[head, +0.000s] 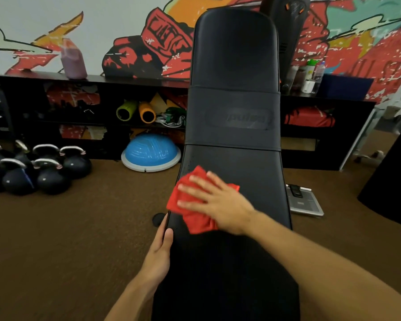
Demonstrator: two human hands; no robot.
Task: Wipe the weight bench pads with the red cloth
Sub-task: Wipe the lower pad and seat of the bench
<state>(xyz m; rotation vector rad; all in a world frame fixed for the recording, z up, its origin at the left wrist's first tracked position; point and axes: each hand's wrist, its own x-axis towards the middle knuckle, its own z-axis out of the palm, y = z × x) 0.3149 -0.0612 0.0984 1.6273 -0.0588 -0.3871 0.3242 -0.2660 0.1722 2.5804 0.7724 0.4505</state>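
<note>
A long black weight bench pad (234,112) runs away from me up the middle of the view, its far part raised toward the wall. A crumpled red cloth (190,214) lies on the pad's lower left part. My right hand (218,202) presses flat on the cloth with the fingers spread, pointing left. My left hand (159,251) grips the pad's left edge just below the cloth, thumb on top of the pad.
Several black kettlebells (39,167) cluster on the brown floor at the left. A blue balance dome (151,152) sits by the low black shelf (125,79) with foam rollers. A flat scale (303,200) lies on the floor right of the bench.
</note>
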